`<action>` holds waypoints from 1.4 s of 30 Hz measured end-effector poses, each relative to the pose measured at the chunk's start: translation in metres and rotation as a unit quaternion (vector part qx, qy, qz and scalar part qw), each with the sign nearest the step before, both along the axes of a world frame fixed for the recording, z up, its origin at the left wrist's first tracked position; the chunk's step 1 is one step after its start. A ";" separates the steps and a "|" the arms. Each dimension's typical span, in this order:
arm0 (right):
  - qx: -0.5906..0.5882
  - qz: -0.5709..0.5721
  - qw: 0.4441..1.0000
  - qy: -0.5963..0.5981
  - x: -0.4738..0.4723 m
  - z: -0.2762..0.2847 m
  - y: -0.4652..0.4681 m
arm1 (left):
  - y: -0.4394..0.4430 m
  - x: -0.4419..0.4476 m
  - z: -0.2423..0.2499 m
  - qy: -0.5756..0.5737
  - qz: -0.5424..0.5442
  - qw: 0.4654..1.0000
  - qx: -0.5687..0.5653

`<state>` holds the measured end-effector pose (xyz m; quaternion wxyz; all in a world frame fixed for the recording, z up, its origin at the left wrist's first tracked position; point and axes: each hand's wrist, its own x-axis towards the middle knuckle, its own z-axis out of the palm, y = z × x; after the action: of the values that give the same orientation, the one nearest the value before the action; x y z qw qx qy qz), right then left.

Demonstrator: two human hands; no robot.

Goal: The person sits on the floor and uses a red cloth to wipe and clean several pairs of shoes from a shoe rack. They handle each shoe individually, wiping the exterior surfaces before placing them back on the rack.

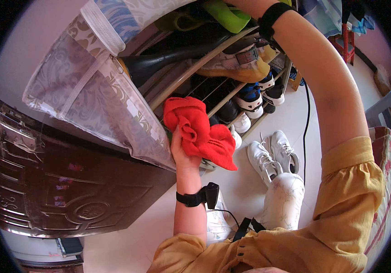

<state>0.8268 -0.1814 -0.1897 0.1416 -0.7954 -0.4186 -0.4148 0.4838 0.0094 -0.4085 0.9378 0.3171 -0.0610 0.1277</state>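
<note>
A bunched red cloth (199, 129) is held up in my left hand (186, 155), its folds covering most of my fingers. It hangs in front of a shoe rack (185, 80) with pale tubular rails. My right arm reaches up over the rack's right end, and the hand itself is out of view past the top edge. Near that wrist are a bright green item (228, 15), perhaps footwear, and a grey and yellow shoe (240, 63). A long black boot-like item (168, 59) lies on the upper tier. Blue, black and white sneakers (250, 99) fill a lower tier.
A patterned fabric cover (89, 82) hangs at the rack's left, beside a dark brown panelled door (89, 194). White lace-up sneakers (267, 155) stand on the floor by my knee. A black cable (306, 126) crosses the floor. Rightward are a grey-blue plastic container (385, 109) and a red stool (347, 44).
</note>
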 end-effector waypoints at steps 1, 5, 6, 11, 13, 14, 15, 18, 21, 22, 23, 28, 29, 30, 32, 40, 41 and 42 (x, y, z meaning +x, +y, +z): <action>-0.006 -0.017 1.000 0.008 0.008 -0.003 -0.009 | 0.001 0.000 0.000 0.003 0.000 1.000 -0.001; -0.040 -0.077 0.995 0.041 0.031 -0.014 -0.036 | 0.004 -0.001 -0.002 0.041 0.052 0.997 0.041; -0.046 -0.091 0.994 0.049 0.035 -0.017 -0.040 | 0.005 -0.001 -0.002 0.029 0.056 0.997 0.054; -0.070 -0.122 0.989 0.040 0.036 -0.016 -0.051 | 0.005 -0.001 -0.003 0.043 0.046 0.998 0.022; -0.064 -0.111 0.992 -0.009 0.021 -0.003 -0.044 | 0.003 -0.001 -0.003 0.037 0.043 0.998 0.028; -0.048 -0.087 0.994 -0.048 0.008 0.003 -0.037 | 0.002 -0.001 -0.004 0.030 0.039 0.998 0.033; -0.032 -0.036 0.996 -0.070 -0.007 0.010 -0.027 | 0.000 -0.001 -0.005 0.005 0.026 0.999 0.029; -0.293 0.007 0.956 0.017 -0.064 0.039 0.034 | -0.005 0.001 -0.006 0.022 0.023 0.999 0.023; -0.221 0.179 0.950 0.127 -0.129 0.021 0.062 | -0.008 0.004 -0.006 0.009 -0.008 1.000 -0.005; -0.254 0.170 0.940 0.154 -0.142 0.018 0.068 | -0.008 0.006 -0.005 0.016 -0.008 1.000 -0.004; -0.270 0.197 0.928 0.165 -0.153 0.018 0.075 | -0.009 0.007 -0.005 0.021 -0.008 1.000 -0.004; -0.315 0.218 0.903 0.195 -0.150 0.024 0.078 | -0.010 0.011 -0.006 0.018 -0.025 0.999 -0.015; -0.317 0.176 0.911 0.195 -0.144 0.021 0.078 | -0.011 0.012 -0.006 0.020 -0.028 0.999 -0.020; -0.325 0.136 0.916 0.192 -0.138 0.018 0.080 | -0.011 0.012 -0.007 0.008 -0.041 0.999 -0.027; -0.290 0.085 0.946 0.114 -0.124 0.006 0.084 | -0.011 0.013 -0.008 0.019 -0.029 0.999 -0.020; -0.065 0.078 0.989 0.107 -0.025 0.013 0.012 | -0.008 0.010 -0.005 0.021 -0.018 1.000 -0.014; -0.074 0.050 0.992 0.088 -0.019 0.012 -0.003 | -0.009 0.009 -0.004 0.028 -0.013 0.999 -0.013; -0.082 0.028 0.994 0.073 -0.016 0.010 -0.015 | -0.010 0.009 -0.003 0.021 -0.014 1.000 -0.012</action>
<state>0.8110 -0.1967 -0.1800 0.1174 -0.8203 -0.4622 -0.3156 0.4926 -0.0009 -0.4111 0.9443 0.3074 -0.0443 0.1087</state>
